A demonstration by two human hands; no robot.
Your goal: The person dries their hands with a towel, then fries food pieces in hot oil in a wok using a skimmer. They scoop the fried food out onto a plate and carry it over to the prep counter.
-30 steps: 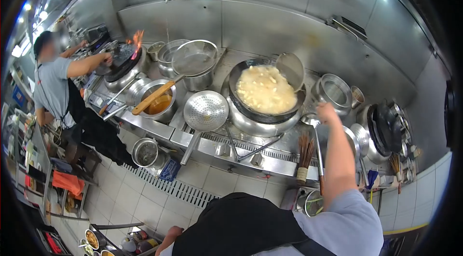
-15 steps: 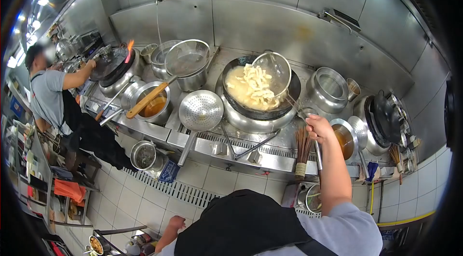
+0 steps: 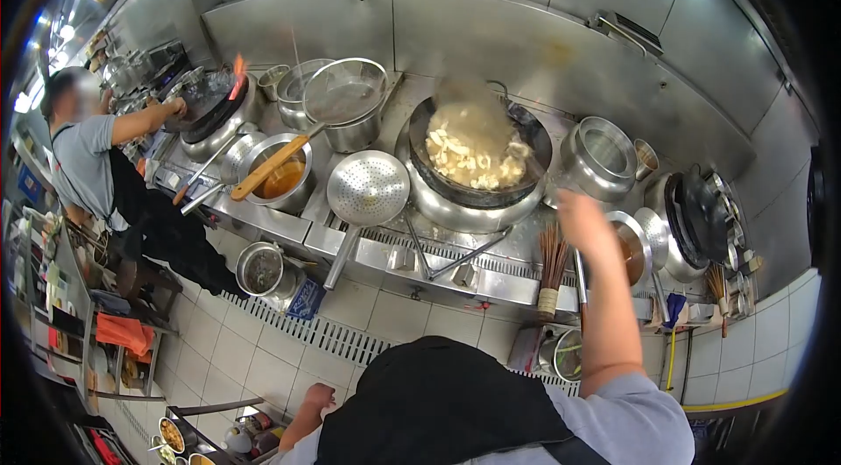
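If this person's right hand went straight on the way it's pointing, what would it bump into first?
Probably the near right edge of the black wok, up and left of the right hand. The hand is blurred and its height unclear, so it might pass above.

Pale food pieces crowd a dark wok, blurred toward the far side; the right hand, also blurred, is near it on the right, its hold unclear. The left hand hangs at near left. A perforated ladle rests on the counter, left of the wok
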